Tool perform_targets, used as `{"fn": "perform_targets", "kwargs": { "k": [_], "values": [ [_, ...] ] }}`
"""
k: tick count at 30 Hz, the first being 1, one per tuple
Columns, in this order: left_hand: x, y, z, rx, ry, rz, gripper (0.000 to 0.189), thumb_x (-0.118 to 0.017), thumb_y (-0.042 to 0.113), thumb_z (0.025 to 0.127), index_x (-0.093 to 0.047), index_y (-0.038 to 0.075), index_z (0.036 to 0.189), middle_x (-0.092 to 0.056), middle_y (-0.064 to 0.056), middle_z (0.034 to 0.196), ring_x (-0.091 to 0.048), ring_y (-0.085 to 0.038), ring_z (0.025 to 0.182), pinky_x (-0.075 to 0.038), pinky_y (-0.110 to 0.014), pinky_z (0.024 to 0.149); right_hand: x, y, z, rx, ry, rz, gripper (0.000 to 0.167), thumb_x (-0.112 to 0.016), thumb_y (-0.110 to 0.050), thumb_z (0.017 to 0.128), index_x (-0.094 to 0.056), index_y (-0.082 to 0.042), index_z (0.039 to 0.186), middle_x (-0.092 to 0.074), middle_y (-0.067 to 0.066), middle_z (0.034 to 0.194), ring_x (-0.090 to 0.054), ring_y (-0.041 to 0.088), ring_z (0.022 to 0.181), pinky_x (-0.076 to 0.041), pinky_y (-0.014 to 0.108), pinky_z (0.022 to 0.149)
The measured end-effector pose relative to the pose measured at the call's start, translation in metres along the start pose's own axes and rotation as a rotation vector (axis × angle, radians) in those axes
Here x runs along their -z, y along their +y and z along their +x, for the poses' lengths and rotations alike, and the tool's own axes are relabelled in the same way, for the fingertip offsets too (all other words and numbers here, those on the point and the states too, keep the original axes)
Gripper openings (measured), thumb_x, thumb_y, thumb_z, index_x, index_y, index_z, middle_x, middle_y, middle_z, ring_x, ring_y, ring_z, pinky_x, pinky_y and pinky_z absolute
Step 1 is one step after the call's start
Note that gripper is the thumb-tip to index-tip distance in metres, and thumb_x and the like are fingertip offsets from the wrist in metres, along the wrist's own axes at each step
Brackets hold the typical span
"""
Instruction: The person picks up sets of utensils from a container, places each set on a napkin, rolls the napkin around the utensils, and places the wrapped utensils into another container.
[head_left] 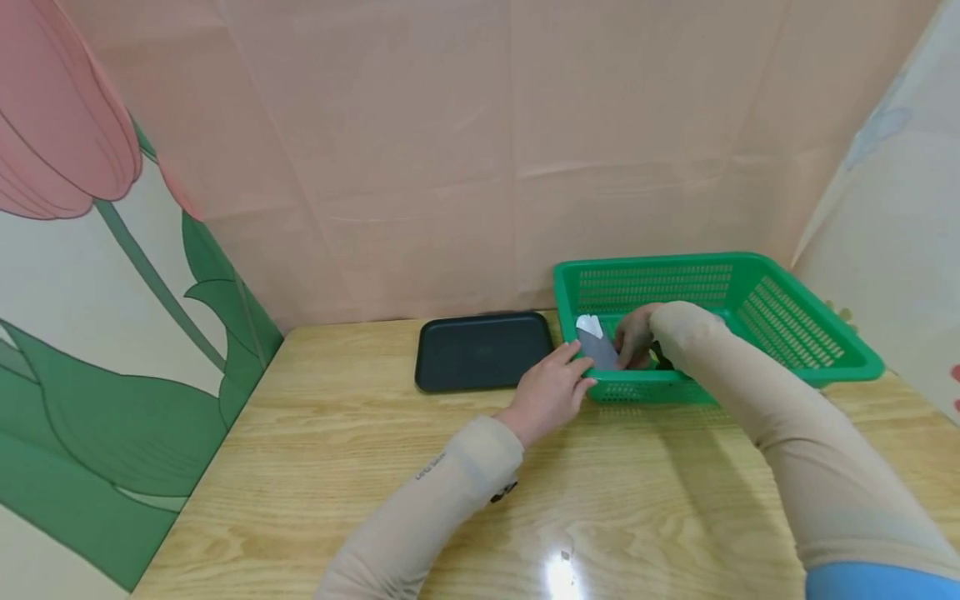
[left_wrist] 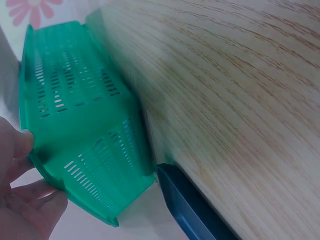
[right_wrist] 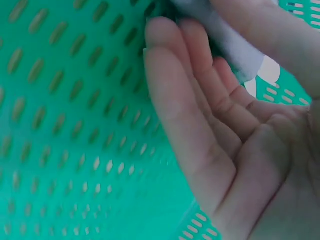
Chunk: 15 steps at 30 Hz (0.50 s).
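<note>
My left hand [head_left: 549,392] holds the near-left corner of a green plastic basket [head_left: 806,312]. In the left wrist view, the fingers of that left hand [left_wrist: 27,200] meet the basket's rim [left_wrist: 42,172]. Inside the basket, my right hand [head_left: 637,336] reaches down at its left part. The right wrist view shows this right hand [right_wrist: 235,120] with bent fingers and the thumb around a grey, cloth-like piece [right_wrist: 227,37]; its far end is hidden. That grey piece [head_left: 597,348] lies against the left wall, beside a small white piece [head_left: 588,325].
A shallow black tray [head_left: 483,354] lies just left of the basket on the wooden table [head_left: 322,450]. A beige sheet [head_left: 390,167] hangs behind. Something black and yellow [head_left: 660,357] shows partly under my right wrist.
</note>
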<state>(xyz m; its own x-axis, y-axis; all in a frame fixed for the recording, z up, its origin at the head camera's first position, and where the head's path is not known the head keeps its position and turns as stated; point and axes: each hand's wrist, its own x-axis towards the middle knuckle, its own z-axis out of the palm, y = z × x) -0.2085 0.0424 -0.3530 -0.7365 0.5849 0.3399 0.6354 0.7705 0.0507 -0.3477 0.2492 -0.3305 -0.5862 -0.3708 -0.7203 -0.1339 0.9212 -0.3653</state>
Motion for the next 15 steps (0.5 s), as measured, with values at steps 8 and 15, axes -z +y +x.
{"fn": "perform_targets", "kwargs": {
  "k": [8,15],
  "values": [
    [0.0,0.001,0.002,0.021,-0.011,-0.028,0.034,-0.046,0.031,0.098,-0.059,0.014,0.125,-0.052,-0.009,0.138,-0.046,-0.019,0.131,-0.042,-0.025,0.103,0.012,0.011,-0.025,-0.057,0.115,0.07,0.078,-0.07,-0.041,0.081,-0.038,0.004,0.136,-0.047,0.024,0.134,-0.058,0.032,0.115,-0.047,0.046,0.094],
    [0.0,-0.004,-0.001,0.037,-0.002,-0.037,0.035,-0.047,0.031,0.098,-0.06,0.013,0.125,-0.052,-0.01,0.137,-0.046,-0.019,0.131,-0.043,-0.026,0.102,0.028,0.008,-0.046,-0.01,0.2,0.13,0.074,-0.069,-0.038,0.082,-0.036,0.004,0.134,-0.035,0.03,0.139,-0.06,0.031,0.112,-0.052,0.037,0.09]
  ]
}}
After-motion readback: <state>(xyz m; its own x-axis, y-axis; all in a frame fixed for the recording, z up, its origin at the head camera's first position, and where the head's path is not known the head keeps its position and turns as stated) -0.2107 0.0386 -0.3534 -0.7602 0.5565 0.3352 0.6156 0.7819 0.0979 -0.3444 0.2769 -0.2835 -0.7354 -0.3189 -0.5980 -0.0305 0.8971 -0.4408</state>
